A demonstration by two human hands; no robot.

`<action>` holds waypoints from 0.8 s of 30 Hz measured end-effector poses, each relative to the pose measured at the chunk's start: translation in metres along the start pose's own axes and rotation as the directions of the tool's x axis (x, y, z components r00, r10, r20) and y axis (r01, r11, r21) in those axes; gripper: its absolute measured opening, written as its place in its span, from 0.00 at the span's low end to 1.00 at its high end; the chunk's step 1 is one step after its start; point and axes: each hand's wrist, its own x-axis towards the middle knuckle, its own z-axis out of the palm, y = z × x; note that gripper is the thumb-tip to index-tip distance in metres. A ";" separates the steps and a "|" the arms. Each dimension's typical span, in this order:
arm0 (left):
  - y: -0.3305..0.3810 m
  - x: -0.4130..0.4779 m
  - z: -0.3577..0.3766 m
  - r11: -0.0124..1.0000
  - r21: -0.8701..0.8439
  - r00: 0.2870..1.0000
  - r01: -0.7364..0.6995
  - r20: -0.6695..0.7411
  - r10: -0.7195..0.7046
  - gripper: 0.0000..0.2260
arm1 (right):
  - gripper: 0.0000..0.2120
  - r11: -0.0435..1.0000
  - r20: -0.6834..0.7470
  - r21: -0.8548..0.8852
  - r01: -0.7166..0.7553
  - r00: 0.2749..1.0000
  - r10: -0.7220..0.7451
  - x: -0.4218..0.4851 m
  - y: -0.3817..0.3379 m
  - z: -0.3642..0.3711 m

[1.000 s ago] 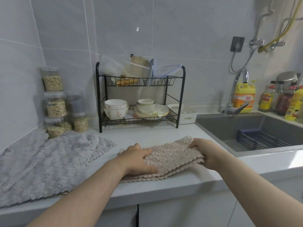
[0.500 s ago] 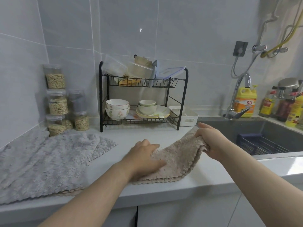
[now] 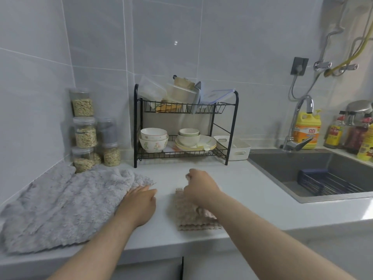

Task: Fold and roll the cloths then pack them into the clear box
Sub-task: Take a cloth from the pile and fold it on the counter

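A beige cloth (image 3: 190,215) lies folded into a narrow stack on the white counter, near its front edge. My right hand (image 3: 198,183) rests over the cloth's far end with fingers curled, pinching the cloth's edge. My left hand (image 3: 140,203) lies flat on the bare counter to the left of the beige cloth, fingers straight, its fingertips at the edge of the grey fluffy cloths (image 3: 64,203) spread at the left. A clear box (image 3: 151,89) sits tilted on the top shelf of the black rack.
The black dish rack (image 3: 232,126) with bowls and plates stands at the back. Stacked jars (image 3: 83,130) fill the left corner. A white basket (image 3: 240,150) sits beside the rack. The sink (image 3: 298,170) with tap and bottles is at the right.
My right hand has brought the cloth's right end over to the left, folding the beige cloth in half. My left hand has left the cloth and moved left onto the counter.
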 end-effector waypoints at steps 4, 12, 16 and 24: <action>-0.002 0.001 0.002 1.000 -0.031 1.000 -0.003 -0.028 0.002 0.22 | 0.12 0.973 0.038 -0.228 0.015 0.999 -0.006 -0.007 -0.014 0.037; -0.003 0.005 0.004 1.000 -0.020 0.999 -0.011 -0.039 0.011 0.22 | 0.23 0.836 0.145 -0.522 0.169 0.984 -0.108 -0.023 -0.008 0.059; -0.005 0.006 0.005 1.000 -0.024 0.999 -0.006 -0.040 0.005 0.21 | 0.22 0.759 0.256 -0.552 0.345 0.937 -0.239 -0.022 0.008 0.048; 0.011 0.005 -0.003 0.966 -0.247 0.975 -0.082 -0.219 0.027 0.11 | 0.27 0.599 0.360 -0.517 0.611 0.790 -0.496 -0.018 0.051 0.022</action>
